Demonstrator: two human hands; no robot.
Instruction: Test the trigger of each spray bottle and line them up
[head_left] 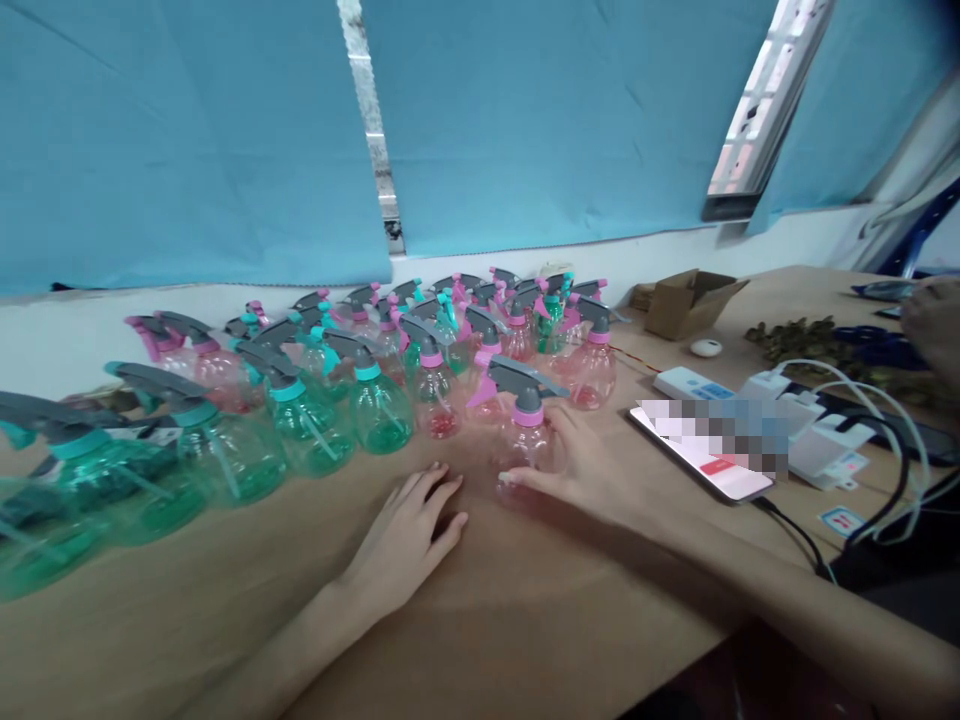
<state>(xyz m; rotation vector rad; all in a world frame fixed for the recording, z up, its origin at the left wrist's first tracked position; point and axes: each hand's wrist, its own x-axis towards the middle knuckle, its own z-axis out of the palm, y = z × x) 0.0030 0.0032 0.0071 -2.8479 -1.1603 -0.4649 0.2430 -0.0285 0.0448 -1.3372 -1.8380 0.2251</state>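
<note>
My right hand is wrapped around the base of a clear pink spray bottle with a grey trigger head and pink collar; the bottle stands upright on the brown table. My left hand lies flat on the table just left of it, fingers stretched out, holding nothing. Behind both hands stand several spray bottles: green ones with teal collars to the left, pink ones toward the middle and right.
A phone lies right of my right hand. Beyond it are white chargers with cables, a small open cardboard box, a white round object and dried plant material. Blue curtains hang behind.
</note>
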